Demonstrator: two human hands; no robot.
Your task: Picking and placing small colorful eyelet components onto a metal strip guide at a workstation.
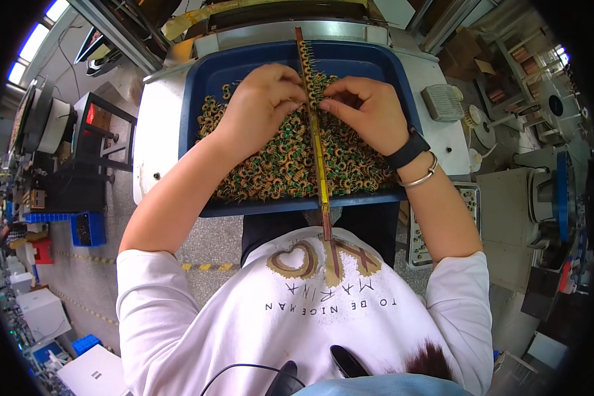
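Observation:
A blue tray (198,72) in front of me is heaped with small copper-and-green wound coils (277,168) with thin wire leads. Across it, from the far rim to past the near rim, runs a long narrow rail (320,165), brown with a yellow stretch. Coils stand in a row along the rail's far part. My left hand (261,99) is at the rail's left side, fingers curled in a pinch against it. From the right, my right hand (369,109) pinches with thumb and forefinger beside the rail. Whatever small piece either hand grips is hidden by the fingers.
The tray rests on a white table (158,125) with a metal frame behind it. A ribbed clear box (442,102) stands right of the tray. Below the table's right side is a metal tray (419,244). Machines and a blue bin (88,229) stand farther off.

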